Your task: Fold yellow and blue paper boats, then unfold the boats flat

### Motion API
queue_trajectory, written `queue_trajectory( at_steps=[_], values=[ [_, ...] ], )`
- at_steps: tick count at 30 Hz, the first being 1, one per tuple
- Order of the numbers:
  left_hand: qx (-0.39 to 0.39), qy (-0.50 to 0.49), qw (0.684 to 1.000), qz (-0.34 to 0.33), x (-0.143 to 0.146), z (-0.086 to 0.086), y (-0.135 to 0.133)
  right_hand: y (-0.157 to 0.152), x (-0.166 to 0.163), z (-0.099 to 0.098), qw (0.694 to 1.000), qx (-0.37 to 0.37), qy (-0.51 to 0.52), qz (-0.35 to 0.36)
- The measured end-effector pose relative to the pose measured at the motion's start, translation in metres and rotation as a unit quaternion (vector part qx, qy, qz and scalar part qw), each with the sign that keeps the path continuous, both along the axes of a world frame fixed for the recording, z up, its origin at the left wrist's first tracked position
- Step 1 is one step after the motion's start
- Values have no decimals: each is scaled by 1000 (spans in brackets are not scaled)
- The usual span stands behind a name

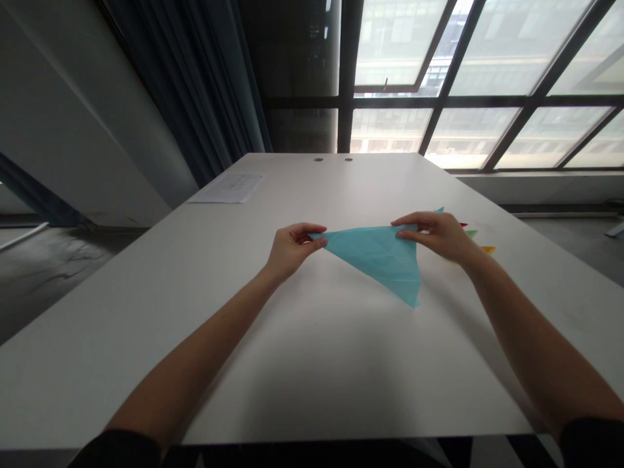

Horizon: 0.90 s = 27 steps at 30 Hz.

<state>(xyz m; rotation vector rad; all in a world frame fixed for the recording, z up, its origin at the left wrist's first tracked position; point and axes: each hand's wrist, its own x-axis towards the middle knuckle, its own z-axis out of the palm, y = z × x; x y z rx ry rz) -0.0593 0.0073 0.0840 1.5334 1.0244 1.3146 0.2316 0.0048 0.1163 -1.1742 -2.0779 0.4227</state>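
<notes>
A light blue sheet of thin paper [377,255], folded into a triangular shape, is held up above the white table between both hands. My left hand [292,248] pinches its narrow left corner between thumb and fingers. At the upper right edge, my right hand [433,234] grips the paper the same way. The wider part hangs down below my right hand to a point at the lower right. Behind my right hand, small coloured pieces stick out, among them a yellow one [488,249] and a green one [471,233]; most of them is hidden.
The white table [234,390] stretches away from me. Printed sheets [229,188] lie near its far left edge. Two round cable holes sit at the far end. A blue curtain [195,78] hangs at the left, and windows [482,65] fill the back right.
</notes>
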Motion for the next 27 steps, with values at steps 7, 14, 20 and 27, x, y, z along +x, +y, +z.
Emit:
queue_trajectory(
  at_steps=[7, 14, 20, 27],
  values=[
    [-20, 3, 1000, 15, -3, -4, 0, 1, 5, -7, 1000, 19, 13, -19],
    [-13, 2, 1000, 10, -3, -5, 0, 2, 7, -7, 999, 29, -10, -24],
    [-20, 3, 999, 25, -3, -3, -1, 2, 8, -8, 999, 38, -5, -24],
    [-20, -11, 999, 31, -1, -3, -2, 1, 9, -7, 999, 45, -10, -16]
  ],
)
